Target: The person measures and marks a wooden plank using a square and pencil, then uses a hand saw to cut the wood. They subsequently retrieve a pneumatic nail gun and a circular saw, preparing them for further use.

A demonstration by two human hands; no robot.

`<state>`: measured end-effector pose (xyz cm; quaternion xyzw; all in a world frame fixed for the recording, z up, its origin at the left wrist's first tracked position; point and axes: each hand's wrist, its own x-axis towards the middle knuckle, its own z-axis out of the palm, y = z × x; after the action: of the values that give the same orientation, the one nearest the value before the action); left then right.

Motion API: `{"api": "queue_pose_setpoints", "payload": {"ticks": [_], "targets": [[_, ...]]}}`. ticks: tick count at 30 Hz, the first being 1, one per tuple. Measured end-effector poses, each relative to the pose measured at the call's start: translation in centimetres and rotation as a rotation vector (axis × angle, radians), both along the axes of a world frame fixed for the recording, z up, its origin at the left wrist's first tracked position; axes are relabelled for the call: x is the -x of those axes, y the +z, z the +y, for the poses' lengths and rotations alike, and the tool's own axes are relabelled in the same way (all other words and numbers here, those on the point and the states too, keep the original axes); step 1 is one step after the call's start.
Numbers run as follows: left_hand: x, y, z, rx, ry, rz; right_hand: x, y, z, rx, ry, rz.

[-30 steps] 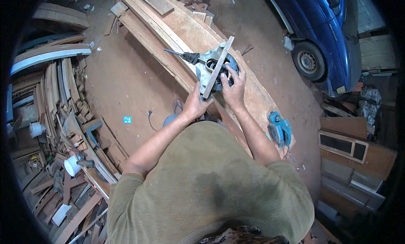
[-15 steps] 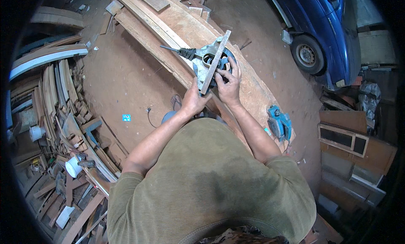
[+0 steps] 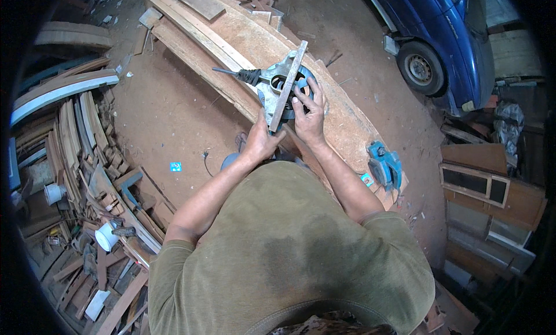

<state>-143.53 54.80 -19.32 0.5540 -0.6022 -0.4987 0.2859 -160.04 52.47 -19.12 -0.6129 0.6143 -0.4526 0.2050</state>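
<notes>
Above the near part of the bench I have a blue and silver power tool (image 3: 267, 95) that looks like a router, its metal base with a round opening facing up. A narrow, worn straight strip (image 3: 288, 87) lies across that base at a slant. Dark cord (image 3: 249, 76) is bundled at the tool's left side. My left hand (image 3: 262, 142) is closed on the tool's near end, by the lower end of the strip. Bent around the blue right side is my right hand (image 3: 310, 116), its thumb and fingers near the opening. Their exact contact is partly hidden.
A long wooden bench (image 3: 347, 123) runs diagonally, with boards (image 3: 200, 3) on its far end. On its near right end sits a blue power planer (image 3: 385, 166). Stacked wood scraps (image 3: 75, 138) fill the left. A blue car (image 3: 440, 33) stands at right, near leaning panels (image 3: 475, 184).
The tool and both hands sit slightly further left in the picture, while the whole view has shifted a little. My right fingers have changed position slightly on the tool's right side.
</notes>
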Motion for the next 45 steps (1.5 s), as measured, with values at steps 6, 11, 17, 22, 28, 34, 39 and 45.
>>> {"api": "queue_pose_setpoints", "payload": {"ticks": [6, 11, 17, 22, 28, 34, 39, 45], "targets": [[0.2, 0.9, 0.0, 0.061, 0.015, -0.103, 0.1, 0.2, 0.1, 0.006, 0.016, 0.019], [-0.2, 0.9, -0.3, -0.005, -0.020, -0.071, 0.2, 0.2, 0.4, 0.034, 0.010, -0.044], [-0.3, -0.1, 0.0, 0.031, -0.015, -0.074, -0.4, 1.1, -0.9, 0.000, -0.083, -0.188], [-0.3, -0.6, -0.1, 0.058, -0.018, -0.055, 0.2, 0.4, -1.8, 0.000, -0.061, -0.173], [-0.2, 0.2, -0.1, 0.039, -0.020, -0.099, 0.3, 0.4, -1.7, -0.012, -0.082, -0.141], [-0.1, 0.6, -0.1, 0.042, -0.014, -0.152, 0.2, 0.6, -1.6, -0.017, -0.056, -0.144], [0.0, 0.3, -0.2, 0.050, -0.020, -0.067, 0.5, 0.5, -1.6, -0.014, -0.049, -0.154], [-0.6, -1.2, -0.7, 0.057, 0.015, 0.047, 1.1, 0.5, -1.8, -0.033, -0.013, -0.232]]}}
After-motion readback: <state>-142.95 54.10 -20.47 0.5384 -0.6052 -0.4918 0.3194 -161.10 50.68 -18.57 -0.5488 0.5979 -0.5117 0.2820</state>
